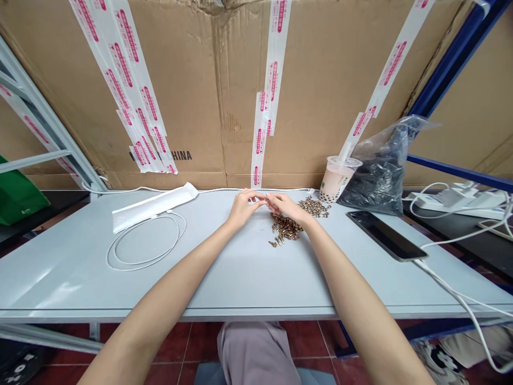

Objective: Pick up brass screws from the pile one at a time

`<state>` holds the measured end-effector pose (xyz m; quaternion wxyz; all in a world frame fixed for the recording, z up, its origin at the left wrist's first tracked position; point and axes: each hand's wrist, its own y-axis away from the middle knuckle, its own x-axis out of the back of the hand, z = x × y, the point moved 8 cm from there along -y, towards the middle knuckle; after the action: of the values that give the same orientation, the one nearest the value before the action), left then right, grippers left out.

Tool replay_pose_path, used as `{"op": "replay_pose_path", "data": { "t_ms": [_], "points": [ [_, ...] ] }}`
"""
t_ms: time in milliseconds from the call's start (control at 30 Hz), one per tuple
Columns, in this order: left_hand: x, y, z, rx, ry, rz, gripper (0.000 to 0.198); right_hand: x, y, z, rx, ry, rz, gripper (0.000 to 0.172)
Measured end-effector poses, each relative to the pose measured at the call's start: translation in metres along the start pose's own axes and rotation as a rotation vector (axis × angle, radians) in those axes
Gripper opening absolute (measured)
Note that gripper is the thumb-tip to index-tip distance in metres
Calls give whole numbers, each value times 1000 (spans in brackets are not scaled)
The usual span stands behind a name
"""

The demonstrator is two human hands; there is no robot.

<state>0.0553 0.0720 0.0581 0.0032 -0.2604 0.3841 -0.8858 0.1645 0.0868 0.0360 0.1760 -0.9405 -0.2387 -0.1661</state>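
Note:
My left hand (242, 206) and my right hand (287, 206) meet at the far middle of the grey table (240, 272). Their fingertips are pinched together around a small brass-coloured piece between them, too small to name. Just under and to the right of my right hand lies a pile of small brass screws (285, 228). A second heap of the same screws (314, 206) lies further right, beside the cup.
A bubble tea cup (335, 179) and a clear bag of dark parts (380, 176) stand at the back right. A phone (385, 234) on a white cable lies right. A coiled white cable (144, 247) and a white packet (154, 206) lie left. Taped cardboard forms the back wall.

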Motion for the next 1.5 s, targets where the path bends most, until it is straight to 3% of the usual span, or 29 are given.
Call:
{"op": "replay_pose_path", "data": {
  "t_ms": [133, 800, 1000, 1500],
  "points": [
    [1, 0, 0, 18, -10, -8, 9, 0, -1, 0, 9, 20, -10, 37],
    [-1, 0, 3, -14, 0, -4, 8, -3, -1, 0, 10, 31, -10, 46],
    [1, 1, 4, -27, 3, 6, 8, 0, 1, -2, 4, 39, -48, 38],
    [0, 1, 5, -24, -22, 13, 8, -2, 0, 1, 14, 27, -73, 42]
  ]
}}
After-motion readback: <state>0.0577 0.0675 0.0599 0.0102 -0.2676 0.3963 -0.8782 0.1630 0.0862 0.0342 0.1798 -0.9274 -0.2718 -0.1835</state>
